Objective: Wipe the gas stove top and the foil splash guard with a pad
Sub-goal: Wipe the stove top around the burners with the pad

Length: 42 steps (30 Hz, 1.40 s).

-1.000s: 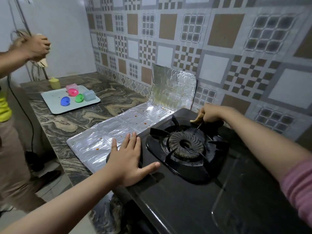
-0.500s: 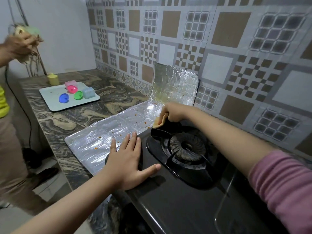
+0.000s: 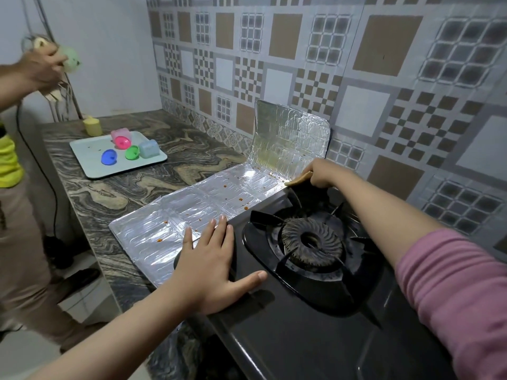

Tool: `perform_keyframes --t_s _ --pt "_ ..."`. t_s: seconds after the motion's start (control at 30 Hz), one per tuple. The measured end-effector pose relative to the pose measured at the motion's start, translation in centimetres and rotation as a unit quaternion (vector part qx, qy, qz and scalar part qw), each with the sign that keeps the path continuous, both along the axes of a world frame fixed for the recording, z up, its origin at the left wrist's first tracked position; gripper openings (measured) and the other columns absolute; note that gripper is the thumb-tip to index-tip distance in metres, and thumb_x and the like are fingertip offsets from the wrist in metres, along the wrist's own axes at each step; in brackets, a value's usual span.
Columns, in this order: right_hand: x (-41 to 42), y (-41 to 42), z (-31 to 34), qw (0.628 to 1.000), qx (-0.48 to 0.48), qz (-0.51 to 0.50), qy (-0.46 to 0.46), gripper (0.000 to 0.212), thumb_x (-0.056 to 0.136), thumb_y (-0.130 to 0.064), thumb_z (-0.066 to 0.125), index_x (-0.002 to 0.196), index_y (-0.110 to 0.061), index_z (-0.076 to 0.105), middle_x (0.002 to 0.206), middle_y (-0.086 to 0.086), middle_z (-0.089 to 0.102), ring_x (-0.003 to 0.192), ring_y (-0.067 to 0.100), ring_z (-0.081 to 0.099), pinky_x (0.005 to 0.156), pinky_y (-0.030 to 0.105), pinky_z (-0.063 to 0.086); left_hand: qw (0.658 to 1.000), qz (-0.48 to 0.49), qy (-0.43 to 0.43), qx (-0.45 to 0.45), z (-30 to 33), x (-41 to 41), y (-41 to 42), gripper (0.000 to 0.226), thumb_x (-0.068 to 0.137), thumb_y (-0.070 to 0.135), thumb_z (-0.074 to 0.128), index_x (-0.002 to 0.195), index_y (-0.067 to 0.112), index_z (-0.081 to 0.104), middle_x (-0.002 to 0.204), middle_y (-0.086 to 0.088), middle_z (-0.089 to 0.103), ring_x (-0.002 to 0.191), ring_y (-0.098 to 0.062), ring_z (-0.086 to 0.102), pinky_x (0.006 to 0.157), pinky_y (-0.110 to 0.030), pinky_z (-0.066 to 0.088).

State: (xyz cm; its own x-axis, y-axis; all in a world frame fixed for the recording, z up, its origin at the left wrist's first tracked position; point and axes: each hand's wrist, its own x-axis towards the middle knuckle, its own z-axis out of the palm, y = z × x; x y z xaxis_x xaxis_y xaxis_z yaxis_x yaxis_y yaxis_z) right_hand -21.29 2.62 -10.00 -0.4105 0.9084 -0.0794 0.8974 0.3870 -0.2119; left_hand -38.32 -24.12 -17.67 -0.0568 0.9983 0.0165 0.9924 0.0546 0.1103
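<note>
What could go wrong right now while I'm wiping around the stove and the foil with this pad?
1. The right hand holds the pad at the back corner where the foil splash guard stands upright; pushing there might tip or crease it.
2. The left hand rests flat across the edge of the gas stove top and the flat foil, so the orange specks near its fingers might go unwiped.

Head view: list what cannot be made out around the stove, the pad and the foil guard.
- Pad: only a tan edge shows; the right hand covers the rest.
- Stove top: right and near parts cut off by the frame edge and hidden behind the right arm.
- Foil splash guard: a strip lies under the left hand.
- Second person's hand: blurred, held object unclear.
</note>
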Motion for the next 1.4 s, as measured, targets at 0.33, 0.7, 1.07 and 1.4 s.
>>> perform_keyframes --t_s 0.33,0.7,1.07,1.4 --pt "3.1 -0.3 -0.1 0.999 -0.041 0.032 -0.004 0.06 0.077 0.013 0.037 0.106 -0.027 0.07 0.095 0.002 0.062 0.088 0.018 0.054 0.062 0.021 0.042 1.0 0.001 -0.004 0.002 0.0 -0.1 0.1 0.139 0.041 0.094 -0.023 0.154 0.015 -0.005 0.16 -0.003 -0.016 0.148 -0.02 -0.013 0.116 -0.054 -0.012" --pt "9.0 -1.6 -0.9 0.996 -0.079 0.03 0.001 0.065 0.076 0.015 0.035 0.105 -0.03 0.072 0.082 -0.005 0.065 0.06 0.012 0.043 0.05 0.022 0.032 1.0 0.004 -0.004 0.002 -0.1 -0.1 0.2 0.142 0.039 0.095 -0.024 0.155 0.015 -0.002 0.161 -0.004 -0.013 0.149 -0.019 -0.009 0.117 -0.055 -0.007" --pt "11.1 -3.9 -1.8 0.997 -0.066 -0.032 0.026 0.034 0.079 0.01 0.044 0.086 -0.012 0.069 0.071 0.004 0.054 0.065 0.018 0.048 0.054 0.024 0.035 1.0 0.004 -0.003 0.0 -0.1 -0.1 0.1 0.145 0.037 0.095 -0.025 0.155 0.014 0.001 0.162 -0.003 -0.008 0.149 -0.02 -0.005 0.117 -0.055 -0.004" --pt "11.2 -5.8 -1.4 0.995 -0.071 -0.059 0.03 0.022 0.078 0.009 0.043 0.073 -0.005 0.058 0.069 0.004 0.041 0.065 0.017 0.038 0.058 0.027 0.03 1.0 0.001 -0.003 0.005 -0.2 -0.3 0.3 0.143 0.04 0.094 -0.024 0.155 0.014 0.002 0.162 -0.004 -0.007 0.149 -0.02 -0.005 0.117 -0.055 -0.004"
